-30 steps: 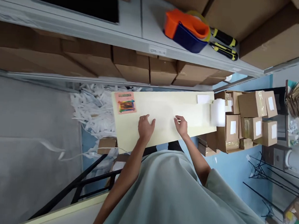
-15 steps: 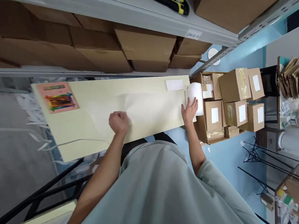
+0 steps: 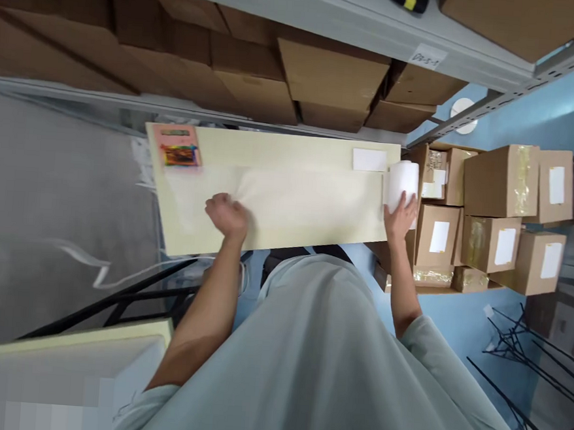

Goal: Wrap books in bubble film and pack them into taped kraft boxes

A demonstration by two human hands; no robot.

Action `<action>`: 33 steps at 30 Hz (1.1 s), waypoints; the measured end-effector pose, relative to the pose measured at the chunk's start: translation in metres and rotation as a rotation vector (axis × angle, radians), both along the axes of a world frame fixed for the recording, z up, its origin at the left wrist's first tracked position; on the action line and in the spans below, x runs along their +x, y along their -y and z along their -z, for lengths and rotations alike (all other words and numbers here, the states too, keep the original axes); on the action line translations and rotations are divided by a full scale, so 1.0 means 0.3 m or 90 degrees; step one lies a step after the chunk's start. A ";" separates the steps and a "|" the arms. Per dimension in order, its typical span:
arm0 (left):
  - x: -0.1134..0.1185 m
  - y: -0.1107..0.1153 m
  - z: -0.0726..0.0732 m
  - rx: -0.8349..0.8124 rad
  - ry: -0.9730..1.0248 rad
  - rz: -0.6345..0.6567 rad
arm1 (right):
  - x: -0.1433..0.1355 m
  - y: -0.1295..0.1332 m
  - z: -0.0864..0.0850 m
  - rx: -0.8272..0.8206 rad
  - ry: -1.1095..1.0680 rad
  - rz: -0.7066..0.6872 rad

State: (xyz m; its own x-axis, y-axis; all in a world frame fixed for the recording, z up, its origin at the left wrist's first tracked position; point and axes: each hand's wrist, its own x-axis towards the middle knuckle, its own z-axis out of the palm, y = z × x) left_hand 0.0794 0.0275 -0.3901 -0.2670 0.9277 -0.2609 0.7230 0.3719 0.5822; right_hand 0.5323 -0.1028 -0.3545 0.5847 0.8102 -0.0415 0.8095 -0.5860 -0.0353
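Brown boxes (image 3: 336, 74) line the space under a grey shelf (image 3: 320, 24), beyond a pale table (image 3: 272, 150). On its right end lies a white roll (image 3: 401, 180), with a thin sheet (image 3: 312, 200) reaching left from it. The right hand (image 3: 399, 219) rests on the roll, fingers spread. The left hand (image 3: 226, 216) is curled closed and seems to pinch the sheet's left end, where creases gather; blur hides the fingertips. A low, level pull against light pressure on the roll should limit wrinkles and skewing, clear of the pink print (image 3: 179, 148), far left.
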 end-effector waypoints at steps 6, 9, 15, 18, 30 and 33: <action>-0.057 0.043 0.071 -0.130 -0.108 0.139 | 0.070 0.021 0.030 -0.009 0.011 0.018; -0.069 0.063 0.099 -0.161 -0.125 0.159 | 0.069 0.029 0.027 -0.011 0.012 0.010; -0.088 0.094 0.093 -0.152 -0.099 0.145 | -0.116 -0.063 -0.002 0.040 0.038 -0.007; -0.138 0.071 0.077 -0.084 -0.062 0.119 | -0.362 -0.162 -0.012 0.066 -0.068 -0.131; -0.631 -0.477 0.083 -0.040 -0.042 -0.017 | -1.588 -0.756 0.089 -0.055 -0.533 -0.464; -0.671 -0.568 0.135 -0.060 0.015 -0.023 | -1.696 -0.852 0.160 -0.130 -0.530 -0.392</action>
